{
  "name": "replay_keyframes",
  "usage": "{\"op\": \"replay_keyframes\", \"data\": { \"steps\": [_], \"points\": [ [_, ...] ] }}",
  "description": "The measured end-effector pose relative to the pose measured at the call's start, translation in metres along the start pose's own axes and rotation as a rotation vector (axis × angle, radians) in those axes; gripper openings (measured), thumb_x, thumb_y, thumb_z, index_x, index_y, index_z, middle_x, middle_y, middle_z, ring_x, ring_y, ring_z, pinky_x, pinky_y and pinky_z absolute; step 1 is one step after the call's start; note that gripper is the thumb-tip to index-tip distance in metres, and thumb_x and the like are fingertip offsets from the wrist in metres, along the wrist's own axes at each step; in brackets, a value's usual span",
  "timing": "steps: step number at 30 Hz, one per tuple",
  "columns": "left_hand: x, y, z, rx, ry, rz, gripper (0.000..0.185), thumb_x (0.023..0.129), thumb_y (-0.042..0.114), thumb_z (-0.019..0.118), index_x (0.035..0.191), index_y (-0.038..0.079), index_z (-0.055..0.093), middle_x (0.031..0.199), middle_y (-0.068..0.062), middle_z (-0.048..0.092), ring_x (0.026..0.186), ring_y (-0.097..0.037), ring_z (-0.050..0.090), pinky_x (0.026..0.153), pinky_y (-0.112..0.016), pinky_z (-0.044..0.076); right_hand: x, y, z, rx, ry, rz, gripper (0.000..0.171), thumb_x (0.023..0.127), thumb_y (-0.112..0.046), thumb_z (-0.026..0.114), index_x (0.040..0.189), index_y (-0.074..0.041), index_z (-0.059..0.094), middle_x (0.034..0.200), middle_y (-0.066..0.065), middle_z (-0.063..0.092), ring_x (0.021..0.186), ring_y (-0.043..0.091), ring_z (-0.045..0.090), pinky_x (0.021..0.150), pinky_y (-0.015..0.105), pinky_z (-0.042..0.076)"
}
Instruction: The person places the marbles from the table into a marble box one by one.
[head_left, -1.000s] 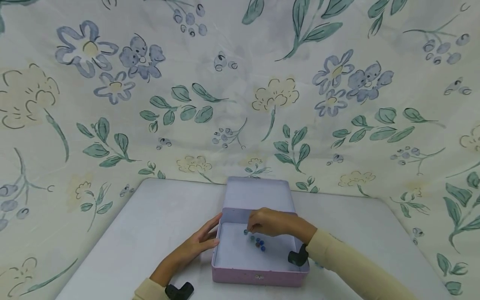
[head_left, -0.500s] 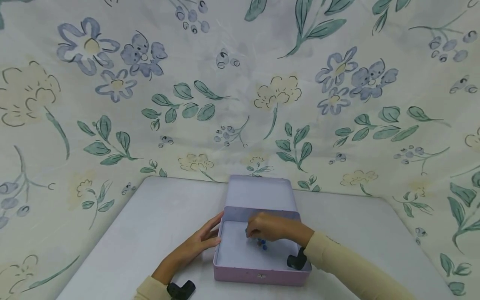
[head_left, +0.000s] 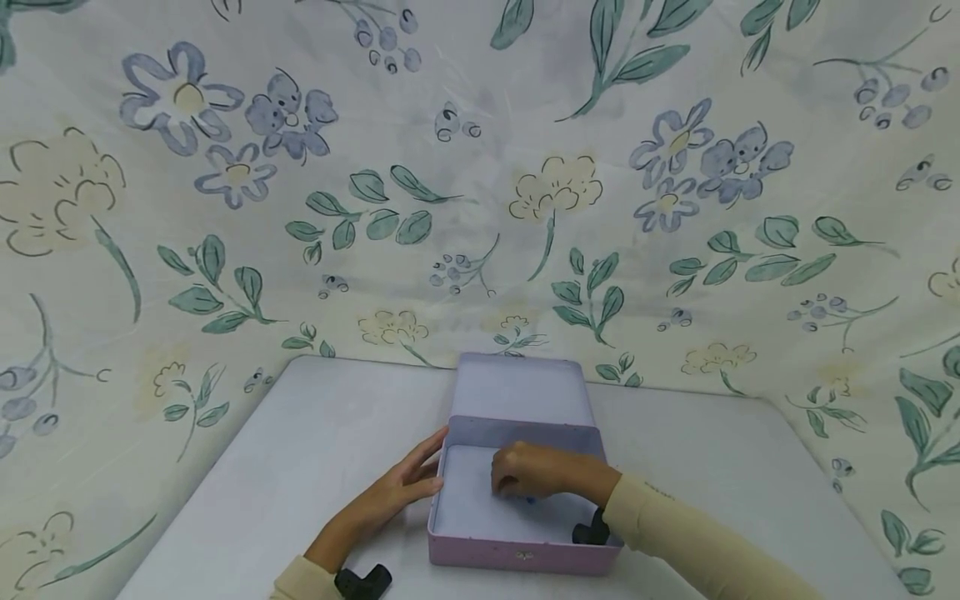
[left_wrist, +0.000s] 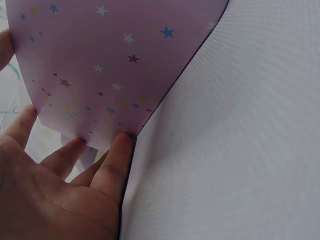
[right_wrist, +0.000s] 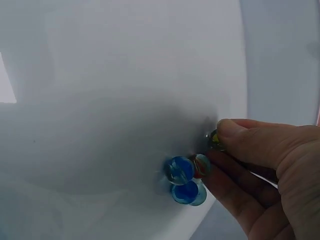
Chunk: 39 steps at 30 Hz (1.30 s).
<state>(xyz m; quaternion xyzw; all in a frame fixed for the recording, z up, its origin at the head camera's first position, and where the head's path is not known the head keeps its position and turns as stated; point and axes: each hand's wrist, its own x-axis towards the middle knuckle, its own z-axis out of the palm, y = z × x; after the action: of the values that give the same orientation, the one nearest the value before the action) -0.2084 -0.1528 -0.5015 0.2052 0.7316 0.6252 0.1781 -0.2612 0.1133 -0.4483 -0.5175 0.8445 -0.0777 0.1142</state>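
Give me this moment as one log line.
left hand: touching box | right hand: pinching yellow-flecked marble | other marbles: inside box

Marbles (right_wrist: 179, 170) in 1 box (head_left: 472, 549) on tbl (head_left: 337, 425), lid (head_left: 522, 389) behind.

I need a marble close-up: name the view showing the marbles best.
The right wrist view: the marbles appear close and large, their colours distinct. In the head view, the right hand hides all but a speck of blue; the left wrist view shows none.

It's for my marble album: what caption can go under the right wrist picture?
Fingers pinch a yellow-streaked glass marble beside blue and red marbles on the white box floor.
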Motion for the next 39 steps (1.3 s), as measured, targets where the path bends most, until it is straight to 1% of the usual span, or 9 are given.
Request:
{"op": "replay_keyframes", "data": {
  "steps": [8, 12, 18, 25, 29, 33, 39],
  "points": [
    [-0.001, 0.0, 0.0, 0.008, 0.007, -0.002, 0.073, 0.103, 0.021, 0.051, 0.162, 0.029, 0.009, 0.169, -0.014, -0.002, 0.15, -0.055, 0.01, 0.112, -0.077, 0.017, 0.001, 0.002, 0.007, -0.04, 0.025, -0.037, 0.013, 0.09, -0.011, 0.074, 0.1, -0.015, 0.08, 0.095, -0.007, 0.074, 0.083, -0.006, 0.062, 0.074, 0.004, 0.049],
    [0.001, 0.0, -0.001, 0.006, 0.005, -0.003, 0.073, 0.103, 0.022, 0.051, 0.162, 0.029, 0.009, 0.169, -0.014, -0.002, 0.15, -0.055, 0.011, 0.112, -0.077, 0.017, 0.001, 0.003, 0.007, -0.042, 0.034, -0.051, 0.012, 0.089, -0.01, 0.075, 0.099, -0.014, 0.08, 0.093, -0.006, 0.073, 0.083, -0.006, 0.062, 0.073, 0.004, 0.049],
    [0.002, 0.001, -0.002, -0.007, -0.01, -0.008, 0.072, 0.103, 0.024, 0.051, 0.162, 0.03, 0.009, 0.17, -0.012, -0.001, 0.15, -0.054, 0.012, 0.113, -0.074, 0.02, 0.002, 0.004, 0.006, -0.01, 0.02, -0.034, 0.011, 0.09, -0.011, 0.074, 0.099, -0.013, 0.079, 0.093, -0.006, 0.072, 0.081, -0.007, 0.06, 0.072, 0.004, 0.048],
    [0.003, 0.002, -0.004, -0.009, -0.01, -0.007, 0.072, 0.103, 0.023, 0.051, 0.162, 0.03, 0.009, 0.169, -0.013, -0.001, 0.149, -0.055, 0.013, 0.113, -0.076, 0.018, 0.003, 0.004, 0.001, -0.013, 0.017, -0.027, 0.012, 0.09, -0.011, 0.074, 0.1, -0.013, 0.08, 0.094, -0.006, 0.074, 0.082, -0.006, 0.062, 0.073, 0.005, 0.049],
    [0.003, 0.001, -0.004, -0.003, -0.012, -0.003, 0.072, 0.104, 0.023, 0.051, 0.162, 0.029, 0.009, 0.169, -0.013, 0.0, 0.149, -0.055, 0.013, 0.113, -0.076, 0.018, 0.0, 0.002, -0.009, 0.038, 0.027, 0.003, 0.014, 0.09, -0.009, 0.073, 0.103, -0.01, 0.078, 0.098, -0.002, 0.075, 0.085, -0.003, 0.064, 0.075, 0.007, 0.051],
    [0.004, 0.0, -0.005, -0.002, -0.01, -0.004, 0.072, 0.104, 0.022, 0.051, 0.162, 0.029, 0.009, 0.169, -0.013, 0.0, 0.149, -0.055, 0.014, 0.113, -0.076, 0.018, -0.006, 0.001, -0.029, 0.076, 0.088, 0.012, 0.016, 0.09, -0.006, 0.073, 0.105, -0.005, 0.077, 0.098, 0.003, 0.075, 0.085, 0.001, 0.066, 0.077, 0.01, 0.053],
    [0.003, -0.001, -0.005, -0.005, -0.001, -0.008, 0.072, 0.103, 0.022, 0.052, 0.162, 0.031, 0.01, 0.169, -0.014, 0.0, 0.149, -0.055, 0.013, 0.113, -0.076, 0.018, -0.026, 0.006, -0.052, 0.086, 0.179, 0.028, 0.017, 0.089, -0.007, 0.074, 0.106, -0.006, 0.076, 0.094, -0.002, 0.072, 0.084, -0.001, 0.063, 0.076, 0.011, 0.053]
  ]
}}
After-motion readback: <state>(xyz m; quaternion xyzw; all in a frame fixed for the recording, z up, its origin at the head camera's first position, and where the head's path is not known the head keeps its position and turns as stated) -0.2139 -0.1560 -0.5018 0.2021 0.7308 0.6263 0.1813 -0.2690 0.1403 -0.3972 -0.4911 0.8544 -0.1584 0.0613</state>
